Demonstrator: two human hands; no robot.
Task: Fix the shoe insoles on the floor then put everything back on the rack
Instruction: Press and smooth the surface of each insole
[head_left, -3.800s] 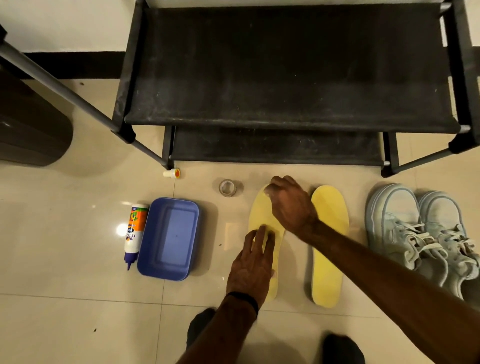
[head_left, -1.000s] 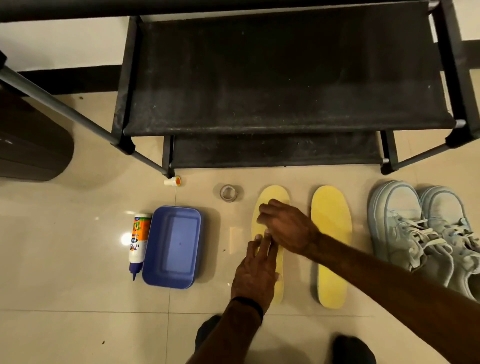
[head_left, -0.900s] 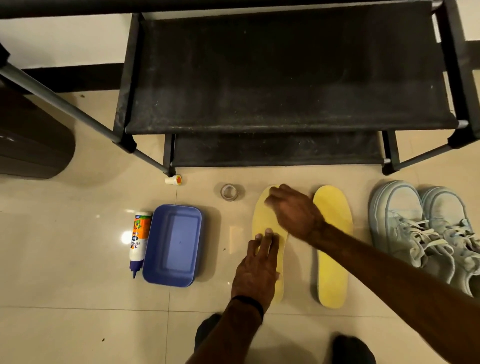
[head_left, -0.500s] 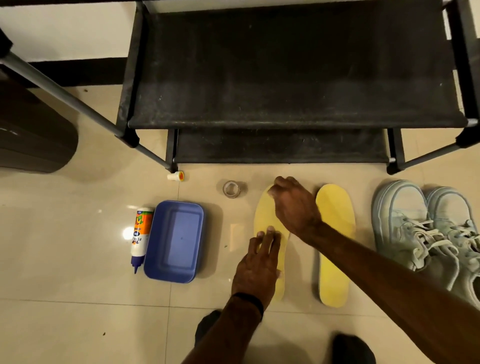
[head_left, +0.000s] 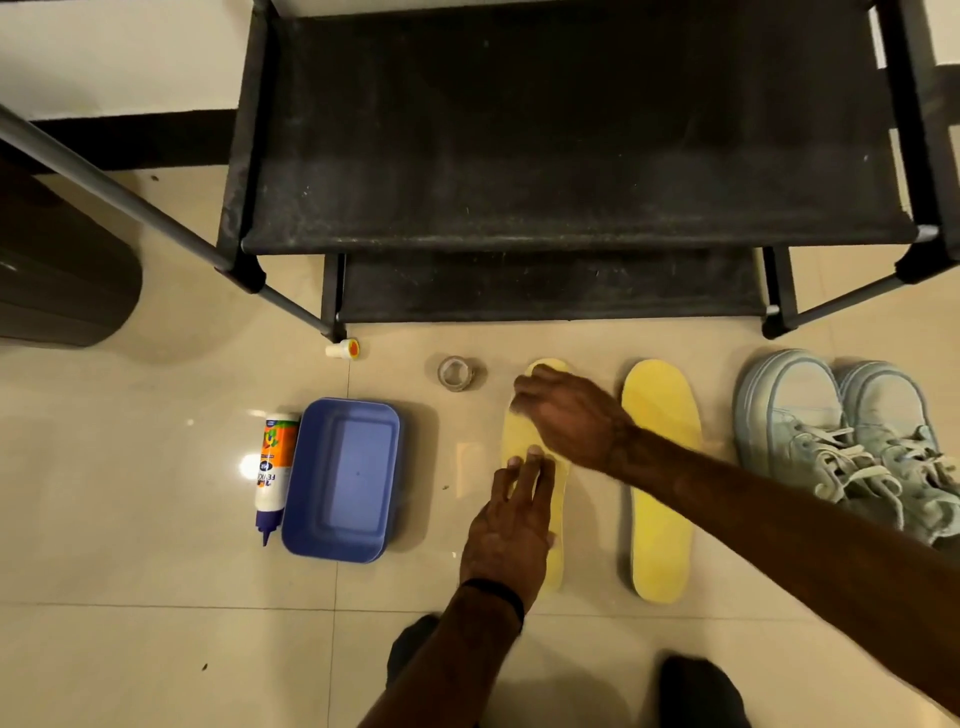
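Since half a second ago the right hand (head_left: 566, 415) has slid a little left and nearer along the toe of the left insole (head_left: 519, 441), its fingers lightly bent and pressing down, gripping nothing. The left hand (head_left: 511, 530) stays flat on the same insole's middle, fingers straight. The right insole (head_left: 660, 478) lies just beside it on the floor (head_left: 130, 519), with the pale shoes (head_left: 841, 441) further right. To the left sit a tape roll (head_left: 454, 372), a blue tray (head_left: 343, 478) and a glue bottle (head_left: 272, 473) touching it, its cap (head_left: 343, 349) near the black rack (head_left: 571, 156).
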